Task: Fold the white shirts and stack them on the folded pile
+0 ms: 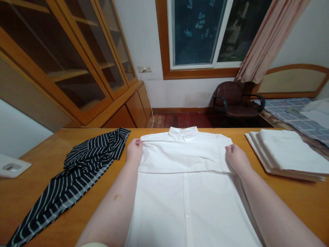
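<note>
A white button-up shirt (pixel 187 206) lies front up on the wooden table, its collar at the far edge. Across its chest runs a folded white band of cloth (pixel 183 157), which looks like the sleeves laid over the front. My left hand (pixel 134 150) pinches the band's upper left corner near the shoulder. At the opposite shoulder, my right hand (pixel 236 156) grips the other end with closed fingers. The shirt's lower part runs out of view at the bottom.
Left of the shirt lies a crumpled black-and-white striped garment (pixel 89 157). A stack of folded white cloth (pixel 290 151) sits at the right. A white object (pixel 15 168) rests at the left edge. Beyond the table stand a chair (pixel 231 99), a bed (pixel 290 106) and a glass-door cabinet (pixel 84 65).
</note>
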The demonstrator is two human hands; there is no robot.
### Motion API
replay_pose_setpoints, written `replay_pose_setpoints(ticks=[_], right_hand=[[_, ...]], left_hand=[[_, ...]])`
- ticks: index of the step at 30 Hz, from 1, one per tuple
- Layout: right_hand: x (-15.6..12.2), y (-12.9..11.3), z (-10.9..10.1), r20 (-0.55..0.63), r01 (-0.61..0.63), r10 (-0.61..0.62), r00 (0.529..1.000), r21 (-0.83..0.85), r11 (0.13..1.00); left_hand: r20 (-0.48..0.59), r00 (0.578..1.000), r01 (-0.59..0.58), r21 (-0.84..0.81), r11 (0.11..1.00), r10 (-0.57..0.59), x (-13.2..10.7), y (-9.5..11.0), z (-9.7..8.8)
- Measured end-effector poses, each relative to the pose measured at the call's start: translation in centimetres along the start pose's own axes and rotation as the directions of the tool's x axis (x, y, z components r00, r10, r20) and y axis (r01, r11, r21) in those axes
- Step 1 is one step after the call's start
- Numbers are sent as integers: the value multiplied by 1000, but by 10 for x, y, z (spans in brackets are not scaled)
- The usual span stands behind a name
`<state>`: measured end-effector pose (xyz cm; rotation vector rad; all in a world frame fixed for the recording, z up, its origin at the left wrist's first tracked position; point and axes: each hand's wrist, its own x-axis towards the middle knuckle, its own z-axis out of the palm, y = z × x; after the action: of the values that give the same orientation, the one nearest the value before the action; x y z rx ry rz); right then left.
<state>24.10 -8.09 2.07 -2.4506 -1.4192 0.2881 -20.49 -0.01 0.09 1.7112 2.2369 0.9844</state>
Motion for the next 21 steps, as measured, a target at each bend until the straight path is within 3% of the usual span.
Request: replay_pose_setpoints(ticks=[4, 8, 11, 14, 16, 21], right_hand=[[0, 2, 0, 21, -34, 36, 999, -94, 995], [6, 6, 7, 112, -1, 20, 994, -164, 986], [10, 9, 11, 161, 13, 18, 987, -192, 981], [12, 10, 12, 159, 7, 25, 987, -196, 981], [12, 10, 12, 150, 9, 21, 988, -195, 981], [10, 10, 11, 147, 13, 15, 989, -188, 982]], left_hand=[[92, 991, -95, -52, 994, 100, -2, 2, 7], [124, 953, -284, 34, 958, 278, -7, 9, 8], [336, 873, -414, 131, 901, 352, -12, 11, 9], [535, 789, -467, 204, 860, 301, -15, 12, 11], [544, 804, -434, 264, 861, 239, -16, 11, 11], [439, 895, -266, 382, 885, 80, -13, 6, 12]])
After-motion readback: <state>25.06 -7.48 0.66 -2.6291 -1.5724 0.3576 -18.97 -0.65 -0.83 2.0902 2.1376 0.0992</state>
